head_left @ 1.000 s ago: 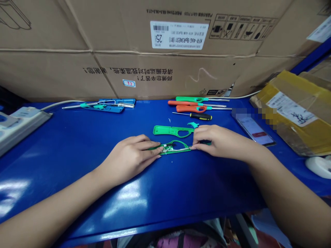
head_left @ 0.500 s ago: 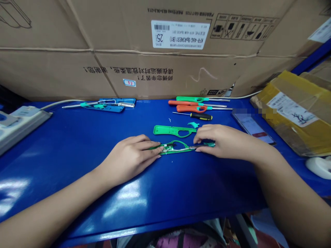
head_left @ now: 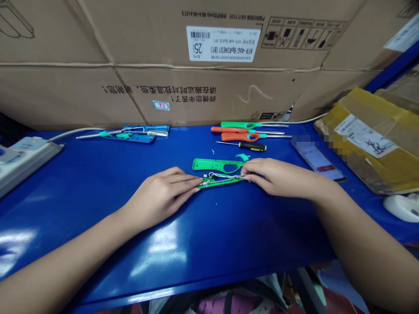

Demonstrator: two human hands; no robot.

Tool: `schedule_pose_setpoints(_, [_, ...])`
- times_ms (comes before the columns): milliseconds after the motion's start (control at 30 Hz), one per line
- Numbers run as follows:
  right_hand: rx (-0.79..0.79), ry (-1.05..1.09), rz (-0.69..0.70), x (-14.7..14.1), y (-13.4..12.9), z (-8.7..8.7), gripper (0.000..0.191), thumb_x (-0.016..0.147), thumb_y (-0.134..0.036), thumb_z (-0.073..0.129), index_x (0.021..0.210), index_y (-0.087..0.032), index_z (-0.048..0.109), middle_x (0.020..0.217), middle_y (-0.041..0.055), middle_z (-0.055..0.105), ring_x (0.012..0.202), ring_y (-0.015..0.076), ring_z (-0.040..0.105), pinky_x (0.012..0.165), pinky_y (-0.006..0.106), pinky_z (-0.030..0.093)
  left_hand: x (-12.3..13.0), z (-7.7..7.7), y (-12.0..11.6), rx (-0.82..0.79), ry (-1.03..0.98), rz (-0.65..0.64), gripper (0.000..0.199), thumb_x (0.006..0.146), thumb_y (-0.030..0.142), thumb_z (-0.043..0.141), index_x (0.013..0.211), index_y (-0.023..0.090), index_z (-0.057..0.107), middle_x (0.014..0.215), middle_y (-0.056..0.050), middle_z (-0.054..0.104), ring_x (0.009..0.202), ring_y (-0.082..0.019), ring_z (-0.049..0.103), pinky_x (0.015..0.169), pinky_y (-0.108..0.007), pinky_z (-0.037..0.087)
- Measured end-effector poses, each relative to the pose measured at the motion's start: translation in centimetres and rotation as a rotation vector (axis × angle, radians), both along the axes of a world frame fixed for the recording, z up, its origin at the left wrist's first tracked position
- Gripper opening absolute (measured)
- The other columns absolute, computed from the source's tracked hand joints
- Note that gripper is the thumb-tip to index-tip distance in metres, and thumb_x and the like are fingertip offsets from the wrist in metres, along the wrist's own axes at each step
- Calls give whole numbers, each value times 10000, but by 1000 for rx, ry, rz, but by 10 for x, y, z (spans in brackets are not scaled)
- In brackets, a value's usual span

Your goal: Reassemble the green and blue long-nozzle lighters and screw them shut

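Note:
An opened green long-nosed lighter (head_left: 218, 182) lies between my hands, its casing half tipped on edge. White wires (head_left: 222, 175) and small inner parts stick out along its upper side. The fingers of my left hand (head_left: 168, 192) are closed round its handle end. My right hand (head_left: 262, 172) pinches its front end, and the fingers hide that end and its nozzle tube. Just behind lies the other green casing half (head_left: 209, 164), flat, with a trigger loop. A small teal trigger piece (head_left: 242, 157) rests by my right fingers.
Several lighters, including an orange one (head_left: 238, 137), lie at the back with a screwdriver (head_left: 252, 146). A dismantled blue lighter (head_left: 137, 138) lies back left, near a power strip (head_left: 29, 159). A phone (head_left: 317, 161) and taped parcel (head_left: 369, 148) are at right; a large carton (head_left: 157, 48) stands behind.
The green lighter has tilted up on edge, and its wires now stand out above the casing. My right hand has shifted slightly left, and the teal tip that showed under it is hidden.

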State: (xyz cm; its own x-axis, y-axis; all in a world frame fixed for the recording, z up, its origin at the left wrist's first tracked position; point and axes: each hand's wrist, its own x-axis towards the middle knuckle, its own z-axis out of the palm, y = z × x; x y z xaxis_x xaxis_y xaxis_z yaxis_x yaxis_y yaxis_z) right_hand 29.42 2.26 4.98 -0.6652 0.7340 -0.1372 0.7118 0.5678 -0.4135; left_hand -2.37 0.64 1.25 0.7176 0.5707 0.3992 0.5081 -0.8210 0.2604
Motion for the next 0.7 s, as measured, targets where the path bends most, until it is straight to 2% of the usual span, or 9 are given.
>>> schedule_pose_setpoints(400, [12,47,18,1,3,-3,76,949,-216,569,919,-191,633,930,52,680,836,193,601,744,310,441,-2,-1,1,48,31,-47,299,993,246,601,1270,202,706,1193,-42,763,953,-208,681,827,-370,619])
schedule_pose_setpoints(700, [48,31,108,-2,1,-2,149,939,-132,543,819,-199,601,868,37,660,843,196,581,750,330,428,-2,-2,2,71,46,-65,309,1006,251,573,1283,208,701,1201,-58,760,972,-213,692,830,-375,623])
